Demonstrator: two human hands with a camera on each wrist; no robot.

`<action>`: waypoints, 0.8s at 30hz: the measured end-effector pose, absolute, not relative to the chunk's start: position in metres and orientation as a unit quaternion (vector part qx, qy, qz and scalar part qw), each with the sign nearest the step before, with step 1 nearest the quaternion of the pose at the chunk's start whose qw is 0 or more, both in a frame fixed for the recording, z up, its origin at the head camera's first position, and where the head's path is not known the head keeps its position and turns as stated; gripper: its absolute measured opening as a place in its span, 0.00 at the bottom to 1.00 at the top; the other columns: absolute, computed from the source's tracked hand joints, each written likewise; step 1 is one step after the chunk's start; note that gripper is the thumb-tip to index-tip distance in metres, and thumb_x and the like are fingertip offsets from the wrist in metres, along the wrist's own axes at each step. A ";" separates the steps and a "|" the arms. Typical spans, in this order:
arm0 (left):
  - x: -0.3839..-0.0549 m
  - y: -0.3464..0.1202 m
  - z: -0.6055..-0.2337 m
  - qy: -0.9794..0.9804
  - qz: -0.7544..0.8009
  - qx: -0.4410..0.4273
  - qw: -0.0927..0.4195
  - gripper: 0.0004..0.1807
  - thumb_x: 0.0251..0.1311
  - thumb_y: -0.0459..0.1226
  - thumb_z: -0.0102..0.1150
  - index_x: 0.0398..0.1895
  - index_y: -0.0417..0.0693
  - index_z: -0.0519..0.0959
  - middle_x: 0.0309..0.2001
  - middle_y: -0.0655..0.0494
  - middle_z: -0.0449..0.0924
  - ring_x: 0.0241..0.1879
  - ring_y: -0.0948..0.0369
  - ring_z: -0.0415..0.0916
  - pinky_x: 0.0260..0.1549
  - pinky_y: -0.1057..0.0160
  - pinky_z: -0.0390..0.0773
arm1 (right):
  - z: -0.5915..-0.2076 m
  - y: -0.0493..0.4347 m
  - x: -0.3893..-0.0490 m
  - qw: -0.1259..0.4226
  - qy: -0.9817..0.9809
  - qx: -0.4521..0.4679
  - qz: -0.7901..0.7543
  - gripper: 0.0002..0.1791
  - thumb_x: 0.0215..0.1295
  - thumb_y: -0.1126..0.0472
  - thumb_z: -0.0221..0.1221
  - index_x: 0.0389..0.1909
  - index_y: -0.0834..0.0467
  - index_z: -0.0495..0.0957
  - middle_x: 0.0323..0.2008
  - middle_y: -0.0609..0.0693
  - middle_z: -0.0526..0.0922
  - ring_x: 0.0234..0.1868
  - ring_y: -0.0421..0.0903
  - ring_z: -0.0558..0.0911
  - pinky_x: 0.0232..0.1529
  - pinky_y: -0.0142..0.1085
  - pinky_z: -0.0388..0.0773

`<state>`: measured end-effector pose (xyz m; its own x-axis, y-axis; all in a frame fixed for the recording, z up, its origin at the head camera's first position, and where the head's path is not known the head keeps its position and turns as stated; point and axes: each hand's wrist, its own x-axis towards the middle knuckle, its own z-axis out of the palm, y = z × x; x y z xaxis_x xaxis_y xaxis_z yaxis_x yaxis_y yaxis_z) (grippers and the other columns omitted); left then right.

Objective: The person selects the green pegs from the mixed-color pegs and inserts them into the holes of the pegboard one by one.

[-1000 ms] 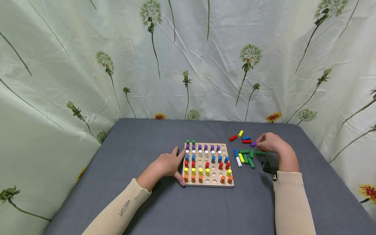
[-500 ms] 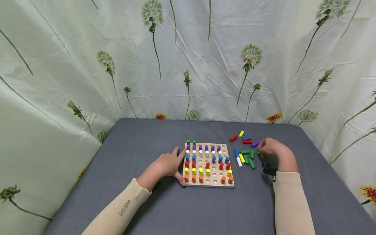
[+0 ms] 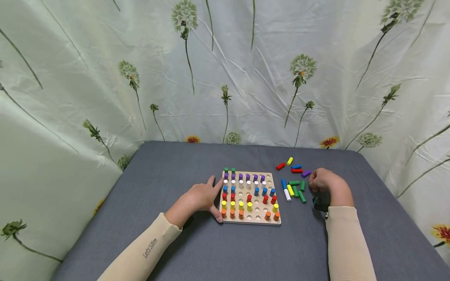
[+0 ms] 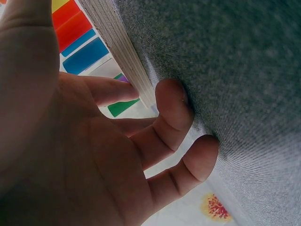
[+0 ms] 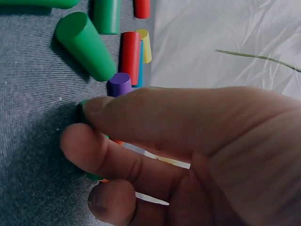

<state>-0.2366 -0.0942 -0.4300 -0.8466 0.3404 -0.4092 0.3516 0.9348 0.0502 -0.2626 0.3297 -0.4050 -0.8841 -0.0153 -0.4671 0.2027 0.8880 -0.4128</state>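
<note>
My left hand (image 3: 202, 196) spreads along the left side of a wooden pegboard (image 3: 258, 219). In the left wrist view its index finger (image 4: 115, 92) touches the board's edge (image 4: 123, 54), with other fingertips against the cloth. My right hand (image 3: 325, 181) is at the right end of the loose pegs, thumb and fingers brought together. A green peg (image 5: 83, 113) shows mostly hidden between thumb and index finger, pinched there. A purple peg (image 3: 306, 174) lies just beyond. Several more green pegs (image 3: 302, 196) lie left of the hand.
Upright colored pegs stand in rows on the board; some holes are bare. Loose red (image 3: 280, 166), yellow (image 3: 290, 160), blue (image 3: 284, 184) and white pegs (image 3: 287, 195) lie between board and right hand. The grey tabletop (image 3: 175, 164) meets a flowered curtain (image 3: 197, 113) behind.
My right hand has moved from the purple peg slightly nearer me to the green peg, which its fingers now mostly cover. The purple peg lies free. My left hand stays at the board.
</note>
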 end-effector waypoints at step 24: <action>-0.236 -0.095 -0.429 0.961 -0.009 0.182 0.210 0.79 0.36 0.75 0.76 0.89 0.59 0.44 0.86 0.41 0.48 0.63 0.45 0.77 0.67 0.45 0.78 | -0.397 0.322 -0.261 0.207 0.954 0.028 -0.217 0.09 0.72 0.62 0.55 0.41 0.65 0.78 0.28 0.52 0.82 0.32 0.46 0.76 0.35 0.38 0.71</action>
